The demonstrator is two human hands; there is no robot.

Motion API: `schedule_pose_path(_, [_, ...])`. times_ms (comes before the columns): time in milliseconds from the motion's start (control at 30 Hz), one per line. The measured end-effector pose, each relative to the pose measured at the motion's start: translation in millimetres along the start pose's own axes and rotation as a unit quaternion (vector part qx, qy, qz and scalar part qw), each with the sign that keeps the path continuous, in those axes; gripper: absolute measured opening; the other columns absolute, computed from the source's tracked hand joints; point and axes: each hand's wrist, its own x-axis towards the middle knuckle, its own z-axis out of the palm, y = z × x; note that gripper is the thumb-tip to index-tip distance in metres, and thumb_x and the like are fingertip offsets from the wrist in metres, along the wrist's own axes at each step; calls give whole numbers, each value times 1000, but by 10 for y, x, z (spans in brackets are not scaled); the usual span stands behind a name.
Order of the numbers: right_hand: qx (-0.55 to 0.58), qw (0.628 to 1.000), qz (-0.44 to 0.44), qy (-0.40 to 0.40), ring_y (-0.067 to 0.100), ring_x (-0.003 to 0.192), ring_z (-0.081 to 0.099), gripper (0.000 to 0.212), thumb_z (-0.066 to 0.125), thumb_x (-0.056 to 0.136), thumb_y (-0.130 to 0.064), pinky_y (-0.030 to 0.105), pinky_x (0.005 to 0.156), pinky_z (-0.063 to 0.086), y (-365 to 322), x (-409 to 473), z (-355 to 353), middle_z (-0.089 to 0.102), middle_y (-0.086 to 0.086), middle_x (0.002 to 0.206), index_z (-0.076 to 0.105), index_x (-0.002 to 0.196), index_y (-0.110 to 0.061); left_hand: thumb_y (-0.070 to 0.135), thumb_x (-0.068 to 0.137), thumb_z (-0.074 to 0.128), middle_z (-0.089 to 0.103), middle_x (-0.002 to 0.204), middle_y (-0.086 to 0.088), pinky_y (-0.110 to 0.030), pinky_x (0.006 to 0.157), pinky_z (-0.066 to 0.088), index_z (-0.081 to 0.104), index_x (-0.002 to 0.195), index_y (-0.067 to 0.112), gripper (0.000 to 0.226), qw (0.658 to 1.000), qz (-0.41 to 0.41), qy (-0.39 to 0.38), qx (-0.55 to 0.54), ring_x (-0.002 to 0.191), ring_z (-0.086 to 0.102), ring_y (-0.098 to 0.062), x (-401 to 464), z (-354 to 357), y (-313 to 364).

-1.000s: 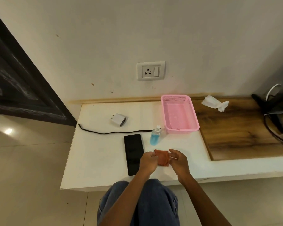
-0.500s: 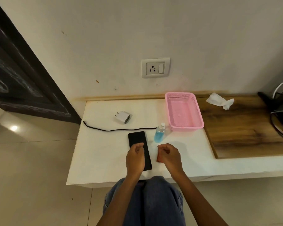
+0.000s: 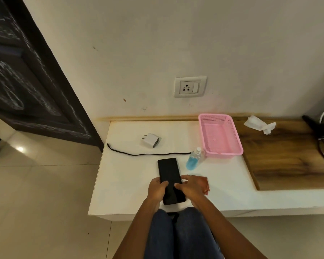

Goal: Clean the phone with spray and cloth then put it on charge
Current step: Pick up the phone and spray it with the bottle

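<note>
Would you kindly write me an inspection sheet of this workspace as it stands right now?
Surface: white shelf against the wall; a wooden board on its right part.
Job's things: phone lies screen up near the front edge; spray stands beside it; cloth lies mostly hidden under the right hand; adapter lies unplugged.
Clutter: pink basket, seemingly empty; crumpled tissue on the board.
Grippers: left hand and right hand grip the phone's sides.
Cables: black cable lies loose, joined to nothing; more wires at the right edge.
Surroundings: wall socket, nothing plugged in; dark door left; tiled floor.
</note>
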Motion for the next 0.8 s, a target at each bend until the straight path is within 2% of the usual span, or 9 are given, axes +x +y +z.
schedule_pose_path(100, [15,1000,3,-4,21,105,59,56,69,83,-18,19,75,45,11,7,4,58,9,128,45,134,-13,0,90,54,64,114,-16,-36,83,52,58,118,-3,28,999,-9,-22,-45,94,62,-29,15,-7,0])
schedule_pose_path(167, [52,999,7,-3,17,92,61,56,72,81,-15,16,65,46,1,-13,10,61,9,122,47,130,-12,-2,89,55,65,113,-19,-39,87,53,58,120,-3,32,997,-6,-29,-65,95,63,-30,-21,-28,4])
schedule_pose_path(300, [174,985,8,-15,9,72,61,51,76,75,-8,15,48,46,-49,-130,-21,63,0,90,50,118,-15,0,86,60,64,113,-15,-41,88,53,54,125,2,39,991,-4,-31,-128,94,63,-27,-139,-110,13])
schedule_pose_path(400, [256,966,-14,-36,15,78,65,48,77,73,-6,21,54,53,-101,-300,-85,64,-1,90,52,112,-16,0,83,66,60,122,-16,-49,93,51,49,127,5,48,975,9,-47,-215,106,61,-30,-304,-215,40])
schedule_pose_path(467, [308,949,-41,-56,23,86,67,48,77,73,-4,30,64,56,-109,-436,-121,67,8,99,54,114,-13,4,80,70,61,122,-15,-47,90,53,48,125,9,51,965,20,-69,-251,107,62,-30,-441,-271,62])
schedule_pose_path(533, [338,936,-67,-73,26,89,68,48,77,72,-2,32,65,57,-110,-579,-141,67,13,101,55,114,-12,12,78,73,65,117,-17,-44,83,56,53,121,12,48,955,10,-126,-270,104,65,-32,-581,-297,111])
schedule_pose_path(600, [341,932,-87,-83,26,89,68,48,78,71,-2,31,64,57,-106,-723,-149,67,15,101,57,112,-12,19,79,72,70,110,-18,-43,76,58,60,117,12,41,947,0,-165,-277,98,68,-33,-705,-326,157])
schedule_pose_path(733, [295,944,-131,-64,24,87,70,47,82,67,-8,36,73,59,-99,-917,-175,69,13,96,59,107,-13,18,81,69,72,101,-21,-38,64,59,64,112,7,34,946,9,-159,-283,86,71,-33,-829,-388,159])
schedule_pose_path(800, [252,954,-156,-53,20,86,69,41,81,70,-16,31,71,59,-90,-956,-209,70,10,94,60,106,-15,19,80,69,72,99,-20,-38,62,58,65,110,7,33,944,12,-165,-287,86,71,-33,-887,-405,148])
